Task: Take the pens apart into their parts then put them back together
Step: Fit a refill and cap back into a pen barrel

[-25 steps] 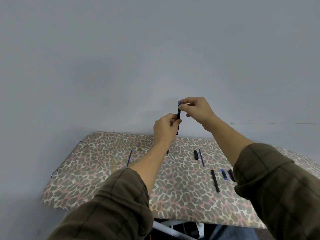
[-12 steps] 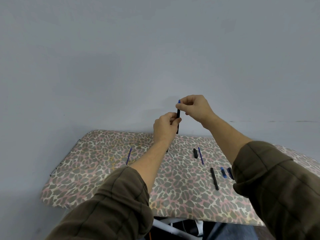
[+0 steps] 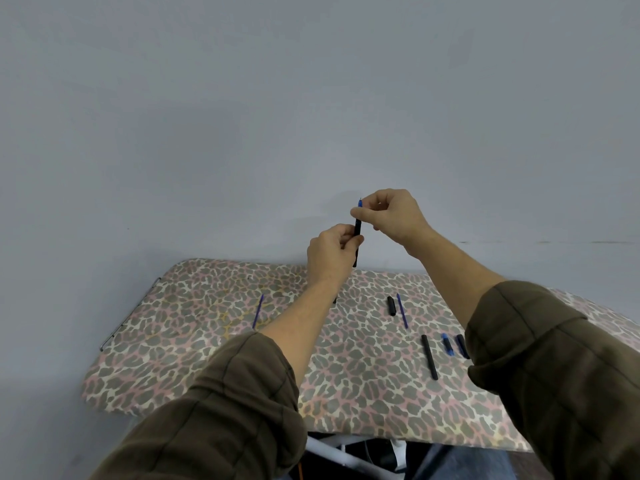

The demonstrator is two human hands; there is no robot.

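I hold a black pen upright in front of the wall, above the far edge of the board. My left hand grips its lower barrel. My right hand pinches the upper end, where a blue tip sticks out above my fingers. On the leopard-print board lie loose parts: a blue refill on the left, a short black piece beside another blue refill, a long black barrel, a blue piece and a dark piece at the right.
The board stands against a plain grey wall. Its left edge has a metal rim. White frame legs show below the near edge. A small dark piece peeks out beside my left forearm.
Both hands and the pen have stayed almost in place. My right fingers have shifted slightly lower on the pen's upper end, so more of the blue tip shows.
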